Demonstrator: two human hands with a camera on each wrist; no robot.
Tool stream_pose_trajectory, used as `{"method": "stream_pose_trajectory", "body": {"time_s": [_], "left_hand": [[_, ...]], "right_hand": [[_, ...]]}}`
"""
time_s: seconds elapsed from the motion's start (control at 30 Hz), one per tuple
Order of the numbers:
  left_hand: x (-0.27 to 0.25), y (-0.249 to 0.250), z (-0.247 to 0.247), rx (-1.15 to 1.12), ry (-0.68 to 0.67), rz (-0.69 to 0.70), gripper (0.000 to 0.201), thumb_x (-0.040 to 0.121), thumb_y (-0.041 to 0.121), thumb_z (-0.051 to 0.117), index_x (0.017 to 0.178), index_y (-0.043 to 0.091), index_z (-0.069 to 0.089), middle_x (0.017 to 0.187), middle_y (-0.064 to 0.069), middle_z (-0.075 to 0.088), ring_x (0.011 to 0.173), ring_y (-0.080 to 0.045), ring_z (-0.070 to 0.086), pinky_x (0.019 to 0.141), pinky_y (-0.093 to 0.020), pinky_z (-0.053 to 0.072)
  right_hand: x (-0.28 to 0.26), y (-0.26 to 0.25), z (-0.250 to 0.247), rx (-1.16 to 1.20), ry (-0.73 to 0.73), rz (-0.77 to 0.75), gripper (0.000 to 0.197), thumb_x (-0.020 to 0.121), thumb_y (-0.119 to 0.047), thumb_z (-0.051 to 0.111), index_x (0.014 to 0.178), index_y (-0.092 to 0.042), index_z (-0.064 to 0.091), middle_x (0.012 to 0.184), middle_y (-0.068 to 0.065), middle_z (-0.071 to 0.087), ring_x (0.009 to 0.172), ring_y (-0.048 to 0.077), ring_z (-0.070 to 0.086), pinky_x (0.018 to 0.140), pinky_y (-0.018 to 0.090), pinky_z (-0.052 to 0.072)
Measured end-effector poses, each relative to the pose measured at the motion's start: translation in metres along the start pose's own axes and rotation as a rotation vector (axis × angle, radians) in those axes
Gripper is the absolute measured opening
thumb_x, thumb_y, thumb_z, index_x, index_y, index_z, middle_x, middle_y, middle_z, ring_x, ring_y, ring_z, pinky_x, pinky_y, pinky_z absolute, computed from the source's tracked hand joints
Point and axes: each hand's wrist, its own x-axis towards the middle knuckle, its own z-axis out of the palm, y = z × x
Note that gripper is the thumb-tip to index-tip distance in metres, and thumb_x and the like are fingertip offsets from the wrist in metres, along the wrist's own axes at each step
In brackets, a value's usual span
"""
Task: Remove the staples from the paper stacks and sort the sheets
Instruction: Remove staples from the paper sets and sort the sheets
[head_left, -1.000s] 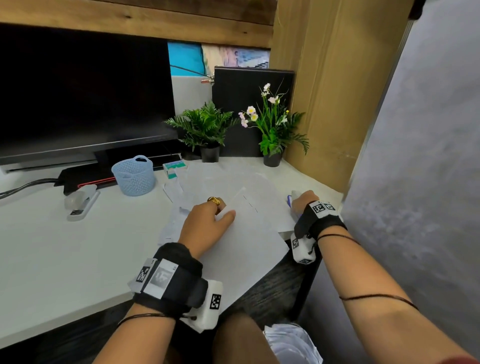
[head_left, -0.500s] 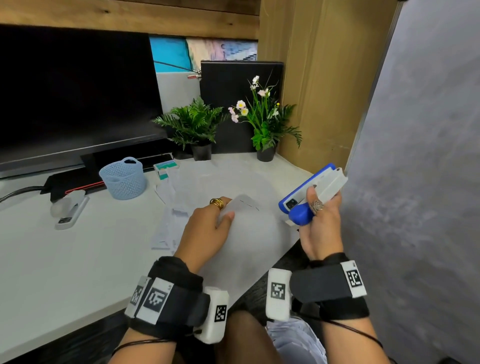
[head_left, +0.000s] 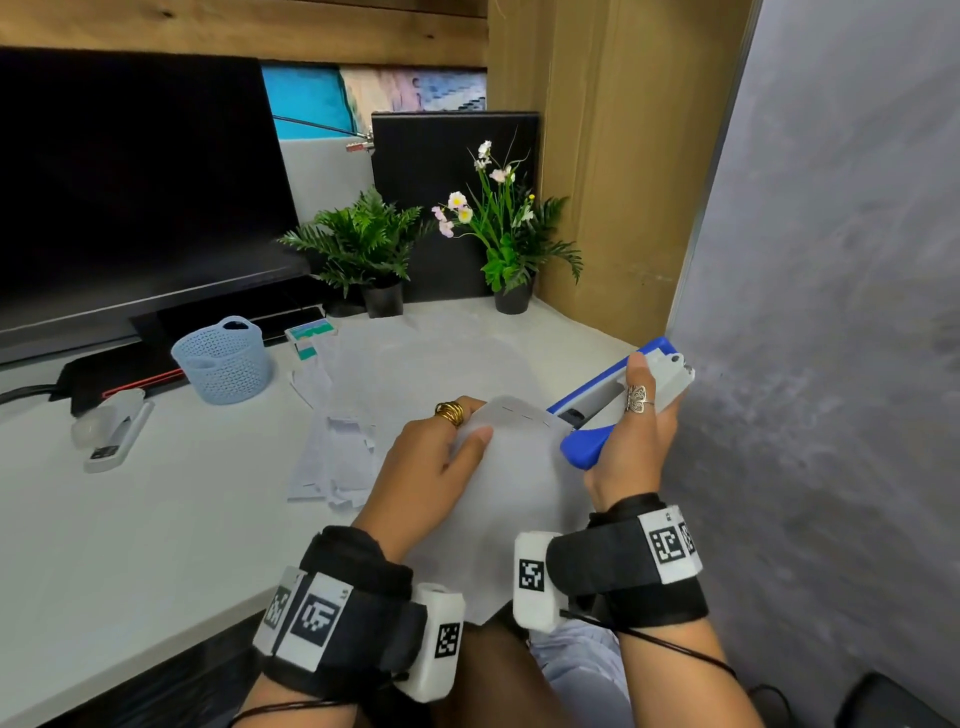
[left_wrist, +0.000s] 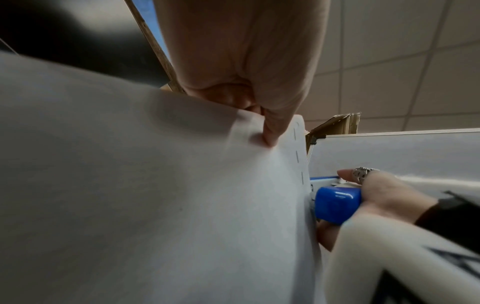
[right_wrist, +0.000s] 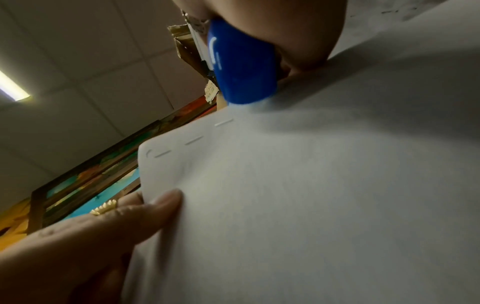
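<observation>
My left hand (head_left: 436, 457) pinches a stapled stack of white paper (head_left: 519, 493) near its top edge, thumb on the upper face, and holds it tilted up off the desk. A row of staples (head_left: 524, 415) runs along that edge; the same staples (right_wrist: 193, 140) show plainly in the right wrist view. My right hand (head_left: 634, 441) grips a blue-and-white stapler (head_left: 602, 395) just right of the stack. Its rounded blue end (left_wrist: 337, 205) meets the paper's (left_wrist: 155, 205) edge beside the last staple (left_wrist: 302, 178). Whether it touches a staple is hidden.
Loose sheets (head_left: 332, 457) lie on the white desk (head_left: 130, 545) left of my hands. Further left are a small white stapler (head_left: 111, 431) and a blue basket (head_left: 223, 366). A monitor (head_left: 130, 182), two potted plants (head_left: 363, 249) and a grey partition (head_left: 831, 364) bound the space.
My right hand came up from the desk's right edge with the stapler and moved its blue end in against the stack. My left hand raised the stack's stapled edge.
</observation>
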Motion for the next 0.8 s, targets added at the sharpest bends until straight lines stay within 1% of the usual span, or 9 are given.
{"method": "stream_pose_trajectory", "body": {"time_s": [0.07, 0.17, 0.23, 0.37, 0.43, 0.57, 0.67, 0.73, 0.8], "left_hand": [[0.000, 0.002, 0.003, -0.009, -0.010, 0.008, 0.028, 0.094, 0.037, 0.043, 0.115, 0.026, 0.058, 0.100, 0.010, 0.068, 0.091, -0.005, 0.064, 0.082, -0.038, 0.054], [0.000, 0.004, 0.005, -0.026, -0.012, 0.023, 0.022, 0.098, 0.031, 0.044, 0.113, 0.026, 0.059, 0.098, 0.009, 0.068, 0.090, -0.006, 0.064, 0.081, -0.040, 0.054], [-0.001, 0.006, 0.006, -0.028, -0.018, 0.035, 0.022, 0.098, 0.031, 0.043, 0.112, 0.025, 0.059, 0.095, 0.007, 0.068, 0.087, -0.007, 0.064, 0.079, -0.040, 0.054], [-0.003, 0.008, 0.007, -0.034, -0.018, 0.018, 0.015, 0.096, 0.031, 0.049, 0.104, 0.026, 0.060, 0.089, 0.006, 0.067, 0.081, -0.008, 0.063, 0.076, -0.040, 0.054], [-0.003, 0.010, 0.009, -0.064, -0.015, -0.023, 0.010, 0.090, 0.031, 0.059, 0.100, 0.030, 0.061, 0.091, 0.009, 0.067, 0.084, -0.007, 0.063, 0.078, -0.037, 0.055], [-0.001, 0.019, 0.018, -0.045, 0.005, -0.041, 0.019, 0.079, 0.032, 0.072, 0.097, 0.025, 0.071, 0.092, 0.010, 0.069, 0.087, -0.005, 0.062, 0.077, -0.022, 0.053], [0.002, 0.017, 0.021, -0.003, 0.060, -0.038, 0.041, 0.081, 0.036, 0.068, 0.068, -0.002, 0.061, 0.063, -0.015, 0.053, 0.059, -0.017, 0.050, 0.058, -0.036, 0.043], [0.003, 0.017, 0.018, -0.004, 0.086, -0.029, 0.048, 0.084, 0.033, 0.067, 0.058, -0.003, 0.047, 0.057, -0.011, 0.039, 0.054, -0.013, 0.037, 0.053, -0.028, 0.032], [0.002, 0.018, 0.016, -0.008, 0.062, -0.039, 0.045, 0.085, 0.032, 0.066, 0.056, 0.005, 0.045, 0.058, -0.006, 0.041, 0.054, -0.009, 0.039, 0.054, -0.022, 0.032]], "right_hand": [[-0.001, 0.000, -0.002, 0.013, 0.014, 0.035, 0.041, 0.088, -0.035, 0.062, 0.122, -0.014, 0.055, 0.097, -0.003, 0.058, 0.095, 0.018, 0.057, 0.085, 0.035, 0.049], [0.000, -0.001, -0.006, 0.012, 0.002, 0.046, 0.024, 0.091, -0.034, 0.057, 0.097, -0.011, 0.061, 0.082, -0.002, 0.059, 0.078, 0.018, 0.055, 0.076, 0.039, 0.048], [0.000, -0.003, -0.005, 0.020, 0.004, 0.048, 0.022, 0.089, -0.037, 0.059, 0.090, -0.015, 0.058, 0.079, -0.002, 0.058, 0.076, 0.020, 0.055, 0.080, 0.045, 0.050], [-0.002, -0.003, -0.002, 0.039, -0.001, 0.040, 0.062, 0.055, -0.056, 0.072, 0.100, -0.017, 0.056, 0.084, 0.001, 0.055, 0.089, 0.027, 0.054, 0.094, 0.055, 0.045], [-0.001, 0.000, -0.002, 0.022, -0.022, 0.031, 0.064, 0.053, -0.056, 0.074, 0.101, -0.018, 0.056, 0.084, 0.000, 0.056, 0.090, 0.027, 0.055, 0.097, 0.058, 0.044], [-0.005, 0.005, -0.002, -0.058, -0.088, 0.099, 0.050, 0.054, -0.055, 0.072, 0.087, -0.020, 0.058, 0.070, 0.000, 0.054, 0.078, 0.027, 0.054, 0.087, 0.053, 0.048], [-0.007, 0.000, 0.001, -0.069, -0.141, 0.172, 0.067, 0.049, -0.058, 0.073, 0.097, -0.014, 0.057, 0.081, 0.007, 0.055, 0.084, 0.030, 0.055, 0.087, 0.051, 0.048], [-0.003, -0.005, -0.002, -0.006, -0.161, 0.213, 0.067, 0.056, -0.056, 0.074, 0.104, -0.012, 0.057, 0.083, 0.009, 0.058, 0.080, 0.029, 0.059, 0.080, 0.046, 0.053], [0.000, -0.009, -0.006, 0.066, -0.161, 0.242, 0.047, 0.071, -0.050, 0.069, 0.102, -0.016, 0.058, 0.072, 0.005, 0.061, 0.065, 0.022, 0.062, 0.062, 0.035, 0.055]]}}
